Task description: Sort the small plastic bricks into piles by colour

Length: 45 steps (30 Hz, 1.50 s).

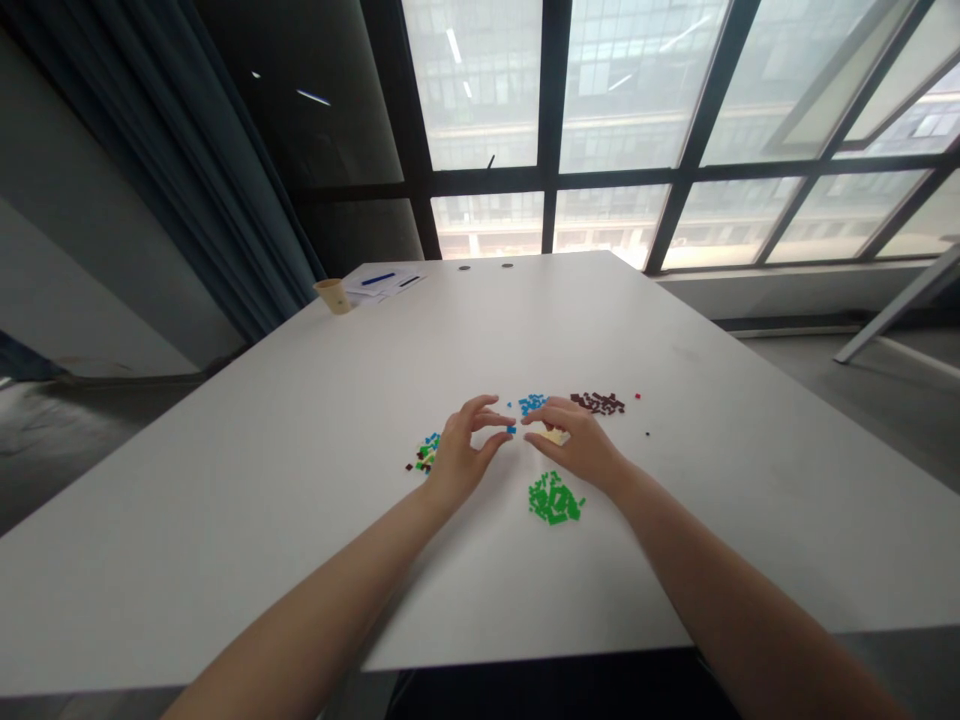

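My left hand pinches a small blue toy brick between thumb and index finger, its other fingers lifted. Facing it from the right is my right hand, thumb and index finger apart with nothing visible between them. Pale yellow pieces show partly beneath the right hand. Just beyond the hands lies a pile of blue bricks, partly covered by my right fingers. A pile of green bricks lies nearer me. Beside my left hand, a mixed-colour pile is partly hidden.
Dark brown bricks are heaped beyond my right hand. A single red piece and a tiny dark piece lie farther right. On the white table, a paper cup and papers with a blue pen stand far left.
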Tool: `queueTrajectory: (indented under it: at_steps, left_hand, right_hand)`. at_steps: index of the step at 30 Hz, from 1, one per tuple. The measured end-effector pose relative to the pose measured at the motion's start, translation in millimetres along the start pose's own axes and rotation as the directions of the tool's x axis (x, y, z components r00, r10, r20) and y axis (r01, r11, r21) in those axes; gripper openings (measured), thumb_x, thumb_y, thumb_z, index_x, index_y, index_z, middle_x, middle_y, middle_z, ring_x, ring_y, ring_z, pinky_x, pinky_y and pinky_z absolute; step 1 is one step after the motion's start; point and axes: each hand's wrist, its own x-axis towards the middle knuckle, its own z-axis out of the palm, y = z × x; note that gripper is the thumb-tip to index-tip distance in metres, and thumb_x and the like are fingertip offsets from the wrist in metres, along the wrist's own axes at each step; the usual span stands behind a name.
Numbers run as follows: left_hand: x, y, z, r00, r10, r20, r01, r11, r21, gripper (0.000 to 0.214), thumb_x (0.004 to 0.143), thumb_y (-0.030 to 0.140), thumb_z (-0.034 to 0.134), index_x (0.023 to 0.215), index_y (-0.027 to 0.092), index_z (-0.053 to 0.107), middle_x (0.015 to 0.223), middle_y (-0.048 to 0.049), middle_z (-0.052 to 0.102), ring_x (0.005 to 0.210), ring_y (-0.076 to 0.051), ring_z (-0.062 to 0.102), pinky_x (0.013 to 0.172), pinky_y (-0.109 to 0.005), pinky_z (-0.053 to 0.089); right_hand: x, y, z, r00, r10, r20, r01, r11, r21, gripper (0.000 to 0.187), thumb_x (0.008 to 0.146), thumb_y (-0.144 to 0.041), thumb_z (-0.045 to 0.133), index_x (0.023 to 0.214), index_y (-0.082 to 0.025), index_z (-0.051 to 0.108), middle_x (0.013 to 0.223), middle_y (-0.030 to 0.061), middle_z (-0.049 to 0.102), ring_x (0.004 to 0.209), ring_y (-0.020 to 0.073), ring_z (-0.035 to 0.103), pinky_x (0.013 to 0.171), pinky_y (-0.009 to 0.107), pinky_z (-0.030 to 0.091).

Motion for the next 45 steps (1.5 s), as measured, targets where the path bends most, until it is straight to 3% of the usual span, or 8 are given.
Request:
queueTrajectory:
  at_steps: [9, 14, 18, 21, 23, 29, 38, 45]
  left_hand:
    - [0.0, -3.5, 2.8, 0.970, -0.150, 0.191, 0.201, 0.938, -0.282, 0.051, 0.071, 0.019, 0.059, 0.115, 0.023, 0.033, 0.086, -0.0024, 0.066, 0.090, -0.016, 0.059, 0.089, -0.033, 0.039]
    - [3.5, -15.9, 6.5, 0.926, -0.211, 0.314, 0.335, 0.841, -0.424, 0.055, 0.075, 0.018, 0.053, 0.120, 0.022, 0.022, 0.097, -0.0073, 0.064, 0.085, -0.014, 0.060, 0.079, -0.031, 0.044]
    - [9.8, -33.7, -8.5, 0.944, -0.267, 0.193, 0.263, 0.964, 0.046, 0.045, 0.076, 0.014, 0.048, 0.117, 0.022, 0.033, 0.109, -0.0086, 0.056, 0.094, -0.017, 0.053, 0.083, -0.034, 0.040]
    - [13.5, -47.0, -25.3, 0.934, -0.325, 0.150, 0.200, 0.821, 0.534, 0.030, 0.075, 0.019, 0.049, 0.105, 0.020, 0.049, 0.109, -0.0103, 0.051, 0.103, -0.024, 0.045, 0.084, -0.038, 0.037]
    - [14.9, -54.8, -33.3, 0.910, -0.379, 0.171, 0.182, 0.733, 0.655, 0.024, 0.075, 0.023, 0.049, 0.098, 0.019, 0.055, 0.106, -0.0110, 0.051, 0.102, -0.026, 0.044, 0.080, -0.037, 0.038]
    - [15.7, -68.8, -37.9, 0.880, -0.395, 0.264, 0.167, 0.778, 0.606, 0.017, 0.072, 0.014, 0.047, 0.081, 0.016, 0.061, 0.088, -0.0096, 0.056, 0.083, -0.020, 0.053, 0.075, -0.030, 0.039]
    - [17.7, -69.1, -36.7, 0.890, -0.377, 0.258, 0.184, 0.812, 0.553, 0.019, 0.069, 0.009, 0.044, 0.072, 0.014, 0.062, 0.072, -0.0078, 0.061, 0.069, -0.017, 0.055, 0.068, -0.028, 0.039]
    - [17.2, -76.8, -38.3, 0.878, -0.396, 0.271, 0.216, 0.830, 0.514, 0.018, 0.062, 0.006, 0.045, 0.064, 0.013, 0.062, 0.063, -0.0061, 0.061, 0.065, -0.017, 0.056, 0.066, -0.028, 0.040]
  right_hand:
    - [-0.5, 0.5, 8.5, 0.983, -0.140, 0.122, 0.150, 0.985, -0.083, 0.028, 0.082, -0.023, 0.050, 0.107, -0.032, 0.058, 0.078, 0.0014, 0.052, 0.074, 0.0132, 0.048, 0.071, 0.027, 0.040]
    - [2.0, 7.2, 14.8, 0.996, -0.054, 0.071, 0.061, 0.994, -0.096, 0.022, 0.077, -0.020, 0.055, 0.097, -0.027, 0.063, 0.078, 0.0019, 0.053, 0.075, 0.0138, 0.050, 0.071, 0.027, 0.041]
    - [13.4, 27.7, 10.7, 0.983, 0.175, 0.058, -0.160, 0.968, -0.195, 0.016, 0.071, -0.020, 0.060, 0.085, -0.023, 0.067, 0.083, 0.0032, 0.060, 0.081, 0.0162, 0.054, 0.077, 0.031, 0.040]
    - [22.1, 45.3, 6.4, 0.891, 0.443, 0.101, -0.379, 0.847, -0.372, 0.018, 0.070, -0.021, 0.057, 0.085, -0.024, 0.067, 0.089, 0.0025, 0.065, 0.084, 0.0171, 0.056, 0.076, 0.028, 0.041]
    - [25.6, 54.0, 5.7, 0.823, 0.561, 0.094, -0.461, 0.755, -0.467, 0.020, 0.069, -0.021, 0.057, 0.084, -0.025, 0.068, 0.090, 0.0024, 0.066, 0.086, 0.0190, 0.057, 0.075, 0.029, 0.041]
    - [30.3, 64.4, 10.0, 0.767, 0.640, 0.045, -0.522, 0.663, -0.536, 0.022, 0.068, -0.019, 0.055, 0.085, -0.024, 0.068, 0.089, 0.0061, 0.067, 0.084, 0.0223, 0.059, 0.070, 0.032, 0.042]
    - [41.4, 58.1, 23.7, 0.792, 0.610, 0.042, -0.521, 0.709, -0.475, 0.024, 0.068, -0.018, 0.057, 0.089, -0.023, 0.067, 0.089, 0.0049, 0.067, 0.082, 0.0169, 0.059, 0.069, 0.025, 0.042]
    - [33.7, 59.9, -6.8, 0.813, 0.581, -0.038, -0.541, 0.729, -0.419, 0.028, 0.073, -0.021, 0.049, 0.097, -0.023, 0.063, 0.087, 0.0002, 0.067, 0.072, 0.0131, 0.059, 0.071, 0.024, 0.042]
